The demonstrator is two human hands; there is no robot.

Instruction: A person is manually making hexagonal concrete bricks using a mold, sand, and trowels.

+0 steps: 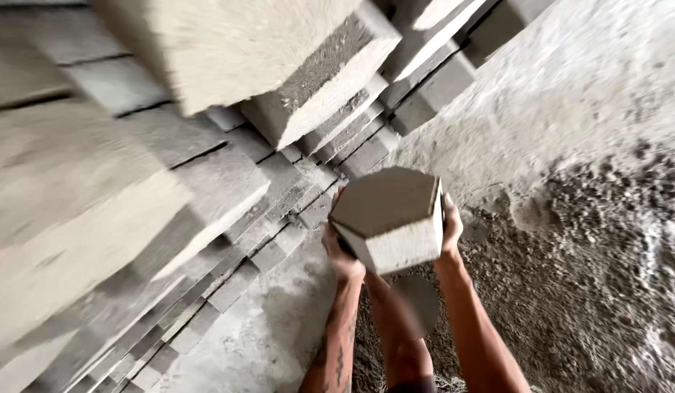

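I hold a grey hexagonal concrete paver block out in front of me with both hands. My left hand grips its left side from below. My right hand clasps its right side. The block's flat hexagonal top faces up and its pale side faces me. It hangs above the floor, just right of the stacked blocks. My bare leg and foot show beneath it.
Stacks of grey concrete blocks fill the left and top, leaning in rows. A large block juts out near the top centre. Rough wet concrete mix or sand covers the floor on the right.
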